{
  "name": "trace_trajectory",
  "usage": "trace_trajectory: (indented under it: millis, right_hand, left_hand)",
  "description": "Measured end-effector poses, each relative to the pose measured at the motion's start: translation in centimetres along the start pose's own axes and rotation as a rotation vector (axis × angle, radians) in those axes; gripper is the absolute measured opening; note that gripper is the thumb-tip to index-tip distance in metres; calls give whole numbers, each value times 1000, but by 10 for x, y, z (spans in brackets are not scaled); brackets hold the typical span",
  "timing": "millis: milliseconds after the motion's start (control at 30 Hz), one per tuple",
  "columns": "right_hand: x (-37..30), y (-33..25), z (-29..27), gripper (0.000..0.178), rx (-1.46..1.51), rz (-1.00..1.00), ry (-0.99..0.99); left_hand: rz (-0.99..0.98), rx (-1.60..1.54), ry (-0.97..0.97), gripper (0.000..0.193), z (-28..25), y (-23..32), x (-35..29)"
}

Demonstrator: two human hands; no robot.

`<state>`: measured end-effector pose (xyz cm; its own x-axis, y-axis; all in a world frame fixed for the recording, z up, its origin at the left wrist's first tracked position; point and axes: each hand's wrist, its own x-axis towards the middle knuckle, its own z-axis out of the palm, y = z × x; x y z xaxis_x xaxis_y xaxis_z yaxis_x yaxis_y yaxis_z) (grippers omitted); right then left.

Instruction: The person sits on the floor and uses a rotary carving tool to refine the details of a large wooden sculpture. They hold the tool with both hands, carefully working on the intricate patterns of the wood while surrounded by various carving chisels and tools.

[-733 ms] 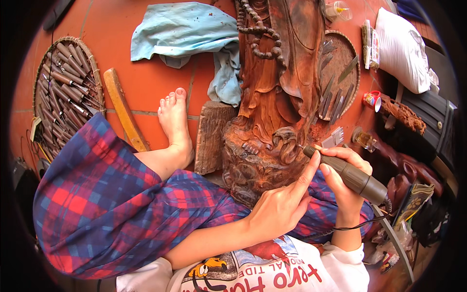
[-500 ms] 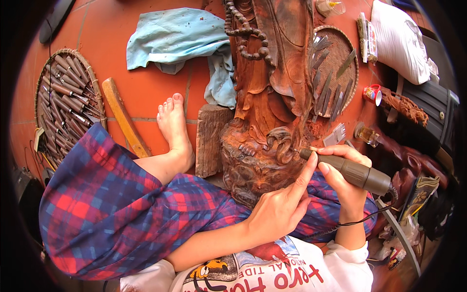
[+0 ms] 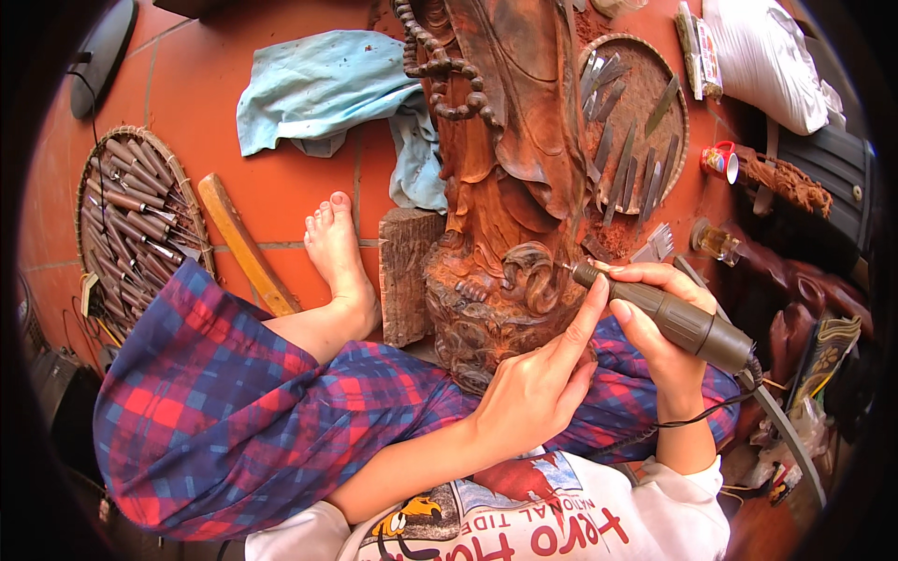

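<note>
A dark brown carved wooden statue [image 3: 513, 201] lies before me, its swirling carved base between my legs. My right hand [image 3: 669, 304] is closed around an olive-brown rotary carving tool [image 3: 687, 324], with a cord trailing from its rear end. The tool's thin bit points left at the right side of a curled carving on the base; whether it touches the wood is too small to tell. My left hand [image 3: 535, 393] lies beside the base, index finger stretched out against the tool's nose. Its other fingers are loosely bent, partly hidden, and grip nothing visible.
Left on the tiled floor are a basket of chisels [image 3: 140, 210], a wooden mallet-like bar [image 3: 245, 245] and a blue cloth [image 3: 323, 89]. A wooden block [image 3: 409, 280] stands against the base. Beyond the tool are a round tray of flat blades [image 3: 645, 117], a red cup [image 3: 718, 162] and a glass [image 3: 716, 240].
The whole view has shifted slightly. Both hands and the rotary tool keep nearly the same place against the statue's base; the bit appears slightly further from the curled carving's middle.
</note>
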<state>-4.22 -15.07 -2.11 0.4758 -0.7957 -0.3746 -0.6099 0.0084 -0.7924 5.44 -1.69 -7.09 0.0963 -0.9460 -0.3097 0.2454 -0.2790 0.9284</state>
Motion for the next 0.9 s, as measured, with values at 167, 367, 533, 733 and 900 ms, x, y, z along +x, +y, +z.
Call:
trace_trajectory:
  millis: [167, 367, 533, 733, 900]
  right_hand:
    - [-1, -3, -6, 23, -10, 75, -58]
    - [5, -1, 3, 28, 85, 4, 60]
    - [0, -6, 3, 31, -70, -52, 6]
    - [-3, -12, -3, 28, -208, -74, -170]
    - [1, -16, 1, 28, -261, -137, -140]
  left_hand:
    - [-23, -2, 0, 85, 6, 3, -8]
    - [124, 73, 61, 89, 1, -2, 14]
    - [118, 88, 45, 92, 5, -5, 4]
    - [32, 28, -11, 96, 14, -1, -19]
    - [114, 111, 35, 98, 13, -4, -14]
